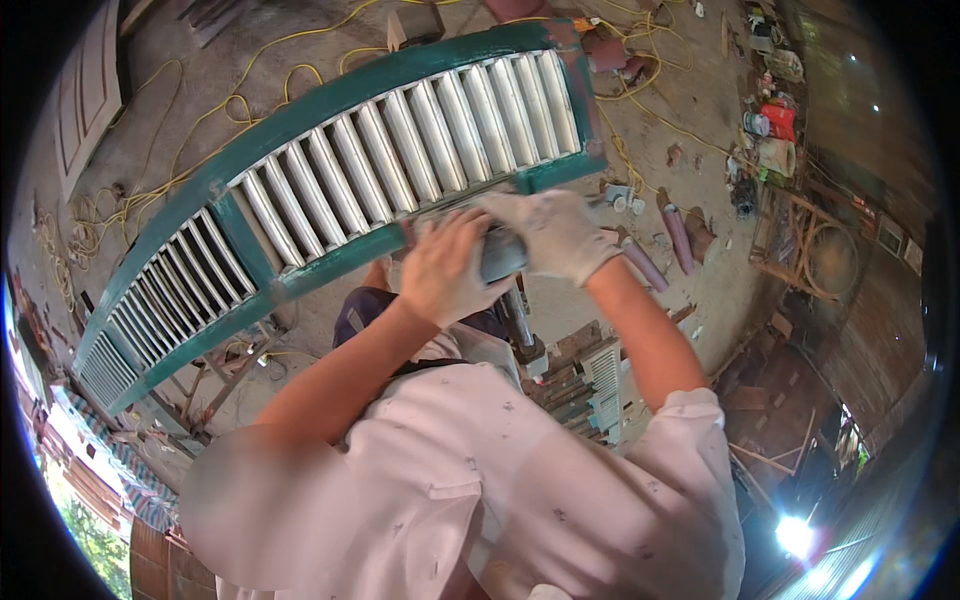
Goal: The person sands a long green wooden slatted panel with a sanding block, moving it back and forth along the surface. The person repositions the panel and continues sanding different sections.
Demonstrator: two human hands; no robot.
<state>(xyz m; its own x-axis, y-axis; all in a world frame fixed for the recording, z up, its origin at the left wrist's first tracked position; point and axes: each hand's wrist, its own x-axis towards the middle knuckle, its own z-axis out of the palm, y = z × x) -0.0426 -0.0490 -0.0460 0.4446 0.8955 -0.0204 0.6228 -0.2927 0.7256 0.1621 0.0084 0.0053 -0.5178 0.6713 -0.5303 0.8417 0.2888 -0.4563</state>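
Broadly, a grey-brown floor (700,92) spreads underneath everything. Over it, a long arched panel (243,240) with a green frame and pale metallic slats (432,140) sweeps from nearly nine o'clock round to one o'clock. A light shirt (545,455) fills six o'clock, and a pale framed board (88,105) leans in at ten o'clock. Yellow cable (130,207) snakes from ten o'clock across to one o'clock. Just above centre, by the panel's lower rail, both hands are closed around a grey tool: the right hand (565,235), in a whitish glove, grips it toward one o'clock, while the left hand (450,265) bends its fingers over it toward eleven o'clock. The grey tool (503,255) sits between them; blur hides whether it touches the rail. Smaller still, a maroon roll (678,238) and white cups (628,204) lie toward two o'clock.
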